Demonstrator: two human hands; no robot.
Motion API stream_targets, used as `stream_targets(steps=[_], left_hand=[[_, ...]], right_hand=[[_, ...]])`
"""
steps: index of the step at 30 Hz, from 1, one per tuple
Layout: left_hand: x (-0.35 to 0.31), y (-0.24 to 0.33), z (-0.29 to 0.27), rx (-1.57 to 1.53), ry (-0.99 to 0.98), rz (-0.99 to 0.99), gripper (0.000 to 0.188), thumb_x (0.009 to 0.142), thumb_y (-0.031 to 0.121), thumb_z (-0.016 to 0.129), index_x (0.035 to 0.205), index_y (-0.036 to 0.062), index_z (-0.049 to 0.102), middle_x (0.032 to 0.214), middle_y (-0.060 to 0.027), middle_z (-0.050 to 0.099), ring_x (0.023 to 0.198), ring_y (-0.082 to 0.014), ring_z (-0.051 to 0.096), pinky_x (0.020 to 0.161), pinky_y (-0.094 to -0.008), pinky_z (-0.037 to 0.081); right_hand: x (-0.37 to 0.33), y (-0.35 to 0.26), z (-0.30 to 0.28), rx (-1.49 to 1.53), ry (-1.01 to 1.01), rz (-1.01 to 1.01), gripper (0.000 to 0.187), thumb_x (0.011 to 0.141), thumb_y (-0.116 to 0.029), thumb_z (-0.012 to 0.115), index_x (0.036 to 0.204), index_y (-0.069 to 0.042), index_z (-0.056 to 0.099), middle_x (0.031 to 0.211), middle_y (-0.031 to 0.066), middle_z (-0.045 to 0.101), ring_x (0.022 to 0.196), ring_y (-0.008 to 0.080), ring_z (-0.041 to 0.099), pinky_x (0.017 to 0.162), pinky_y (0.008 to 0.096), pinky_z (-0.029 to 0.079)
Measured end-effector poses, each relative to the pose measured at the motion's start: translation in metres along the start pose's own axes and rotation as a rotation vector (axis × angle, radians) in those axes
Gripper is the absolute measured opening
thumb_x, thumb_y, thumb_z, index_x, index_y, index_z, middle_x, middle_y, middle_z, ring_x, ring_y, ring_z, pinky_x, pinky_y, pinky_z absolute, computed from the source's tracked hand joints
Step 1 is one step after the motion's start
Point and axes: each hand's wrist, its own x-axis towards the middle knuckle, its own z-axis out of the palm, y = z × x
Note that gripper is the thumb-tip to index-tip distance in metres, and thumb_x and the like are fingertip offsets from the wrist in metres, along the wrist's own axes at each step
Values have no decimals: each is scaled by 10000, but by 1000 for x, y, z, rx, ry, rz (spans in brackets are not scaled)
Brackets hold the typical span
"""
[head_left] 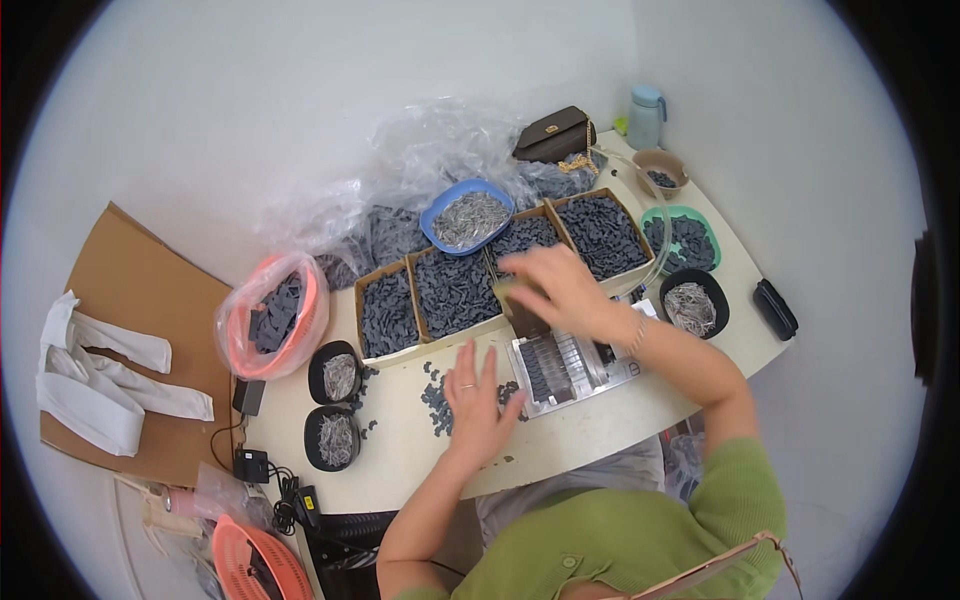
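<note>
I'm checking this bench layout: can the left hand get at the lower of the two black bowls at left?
Probably yes: between the left hand and the lower black bowl lie only low, loose dark pieces and tabletop, and the bowl is open on top.

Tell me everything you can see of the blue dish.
The blue dish is shallow, with rounded corners, a raised rim and a smooth, plastic-looking surface. It holds a loose heap of thin, silvery, metal-looking pieces that hides most of its bottom. It overlaps the back of the cardboard boxes of dark grey pieces, seemingly resting there, though its underside is hidden. The right hand is nearby, not touching it.
</note>
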Motion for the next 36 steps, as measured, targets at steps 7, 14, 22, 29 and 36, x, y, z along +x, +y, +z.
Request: stream_targets(steps=[7,14,22,29,36], left_hand=[[-18,-32,-11,-35,45,-6,583,847,237,663,1337,6,446,1482,-254,221,1349,-447,234,1069,-548,178],[-13,-25,-8,-34,29,84,531,832,230,683,1292,39,501,1457,-209,296,1351,-420,265,1073,-571,171],[-19,-25,-7,-44,-8,104,478,847,215,659,1264,27,521,1378,-172,408,1348,-393,291,1071,-574,177],[-19,-13,-6,-96,8,155,389,849,144,635,1210,17,568,1301,-155,508,1293,-372,396,1061,-492,269],[-17,-3,13,-116,17,362,263,794,50,664,1046,-22,651,1168,-165,621,1097,-336,592,910,-408,473]], right_hand=[[-115,-67,-11,-334,-194,-467,358,734,-201,626,1049,-30,605,1041,120,634,1083,241,550,917,362,448],[-132,-91,-4,-338,-402,-364,453,849,-277,565,1169,42,537,1105,257,591,1092,339,544,983,378,413],[-131,-88,-1,-496,-393,-488,388,801,-161,547,1149,10,553,1064,246,604,1095,316,545,924,357,462],[-129,-75,1,-383,-323,-475,319,763,-148,555,1070,-72,593,1010,155,630,1030,251,574,939,359,454],[-58,-28,-15,-150,-46,-124,252,789,-143,631,1037,-99,613,879,64,620,864,236,582,784,383,475]])
